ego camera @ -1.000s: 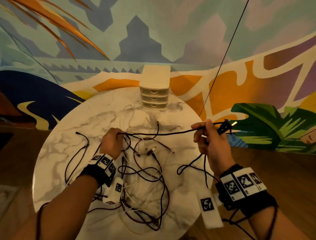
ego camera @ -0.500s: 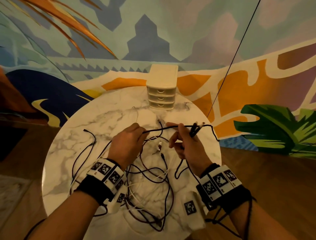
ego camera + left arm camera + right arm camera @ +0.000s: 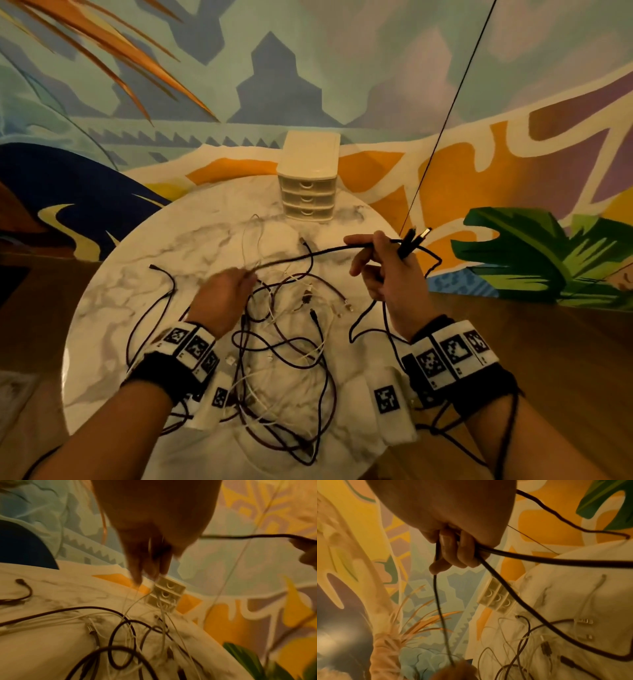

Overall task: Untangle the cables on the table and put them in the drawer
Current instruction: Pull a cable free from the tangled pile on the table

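Both hands' fingers hold one black cable (image 3: 308, 255): right (image 3: 387, 274) curled around it, left (image 3: 222, 294) blurred.

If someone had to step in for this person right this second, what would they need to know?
Right hand grips a dark cable, its two plugs bunched above the fist.
Left hand is blurred over the tangle, at the same cable's other stretch; its grip is unclear.
Remaining dark and white cables lie knotted on the marble table.
Drawer unit stands at the far edge, all drawers closed.
Nothing stowed yet: free this cable, open a drawer, repeat.
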The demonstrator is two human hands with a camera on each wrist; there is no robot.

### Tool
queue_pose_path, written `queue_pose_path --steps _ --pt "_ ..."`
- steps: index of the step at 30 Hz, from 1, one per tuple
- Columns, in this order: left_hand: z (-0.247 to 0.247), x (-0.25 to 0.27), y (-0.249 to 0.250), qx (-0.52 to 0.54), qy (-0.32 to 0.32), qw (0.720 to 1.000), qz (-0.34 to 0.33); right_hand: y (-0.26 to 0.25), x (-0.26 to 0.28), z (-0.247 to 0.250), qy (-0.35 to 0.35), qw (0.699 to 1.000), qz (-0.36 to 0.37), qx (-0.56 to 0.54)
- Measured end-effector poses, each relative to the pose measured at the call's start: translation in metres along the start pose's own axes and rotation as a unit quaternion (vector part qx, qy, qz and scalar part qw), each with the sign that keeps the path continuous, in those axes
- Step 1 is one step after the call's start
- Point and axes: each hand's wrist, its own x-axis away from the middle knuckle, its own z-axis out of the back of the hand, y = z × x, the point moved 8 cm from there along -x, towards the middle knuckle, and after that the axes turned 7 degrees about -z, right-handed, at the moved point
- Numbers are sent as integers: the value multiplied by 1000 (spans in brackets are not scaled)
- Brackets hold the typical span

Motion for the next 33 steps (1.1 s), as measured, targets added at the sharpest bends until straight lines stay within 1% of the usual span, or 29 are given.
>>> queue_pose_path --steps 1,2,3,4,5,6,7,8,10,11,12,13,15,16,17,19,20,21,23,25,27,29,30,31,32,33 --pt "-27 7 9 -39 -151 988 3 -1 1 7 11 1000 2 5" --pt "-44 18 19 -74 -246 966 0 -2 3 12 18 1000 3 9" --pt "-50 23 35 -94 -271 958 -19 -3 5 19 24 1000 4 11" --pt "-45 22 56 -87 -235 967 -47 -4 8 24 24 1000 4 15" --pt "-34 17 83 -55 -167 981 -81 -5 11 28 23 1000 5 19" --pt "-26 14 116 -13 -111 986 -120 -7 16 33 23 999 6 22" --pt "-22 12 146 35 -97 985 -140 -11 21 36 22 999 7 26" --pt "-24 9 178 85 -115 979 -146 -15 27 43 26 999 8 31" --pt "-38 5 222 160 -192 961 -121 -24 38 60 50 998 12 47" --pt "-40 3 242 178 -201 956 -119 -29 45 77 74 995 17 60" --pt "-33 -2 258 190 -186 956 -126 -33 50 94 99 991 22 83" --pt "-25 -7 278 200 -147 957 -147 -34 57 118 128 985 22 118" --pt "-4 -18 302 238 -37 953 -187 -29 67 157 166 962 2 216" --pt "-4 -20 316 251 -16 947 -202 -23 76 180 185 948 -14 260" --pt "-9 -21 327 240 -20 947 -214 -15 81 199 199 936 -31 291" --pt "-38 -19 342 136 -60 960 -237 4 97 238 219 925 -81 299" --pt "-47 -19 346 91 -53 963 -247 14 106 254 225 926 -105 285" --pt "-49 -19 354 77 -26 963 -257 22 115 272 233 926 -119 272" --pt "-47 -22 366 123 30 957 -260 32 133 301 245 921 -137 270" --pt "-48 -30 370 184 63 950 -245 33 146 321 250 918 -137 277" --pt "-69 -39 370 224 51 949 -218 27 158 342 266 915 -125 276" --pt "-108 -49 360 222 -6 958 -181 17 168 359 285 915 -102 268" --pt "-131 -52 351 195 -51 966 -161 11 172 366 296 915 -89 258" --pt "-158 -51 342 146 -109 974 -137 6 176 374 307 916 -74 246" --pt "-182 -47 331 85 -168 976 -111 0 178 379 313 919 -59 231" --pt "-202 -41 328 33 -206 972 -109 -6 179 384 317 923 -45 215"
